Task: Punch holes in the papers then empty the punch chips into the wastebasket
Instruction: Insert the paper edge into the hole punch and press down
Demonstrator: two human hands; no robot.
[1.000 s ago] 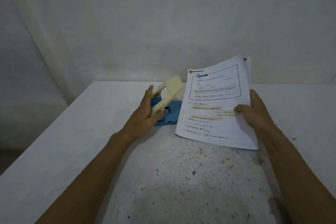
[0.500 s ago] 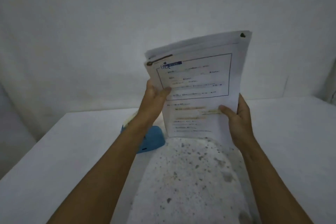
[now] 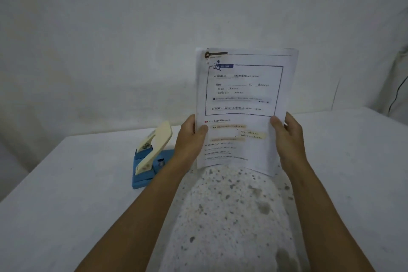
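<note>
A stack of printed papers (image 3: 241, 104) stands upright above the table, its lower edge close to the surface. My left hand (image 3: 191, 140) grips the stack's left edge, thumb on the front page. My right hand (image 3: 287, 137) grips the right edge the same way. A hole punch (image 3: 150, 154) with a blue base and a raised cream lever sits on the table to the left of my left hand, untouched. No wastebasket is in view.
The white table (image 3: 66, 205) has a worn, speckled patch in its middle. A pale wall rises right behind it. A dark cable (image 3: 396, 93) hangs at the far right beside pale fabric.
My left hand let go of the punch lever and took the papers' left edge. The stack came upright and squared between both hands. The camera view shifted, showing the punch again.
</note>
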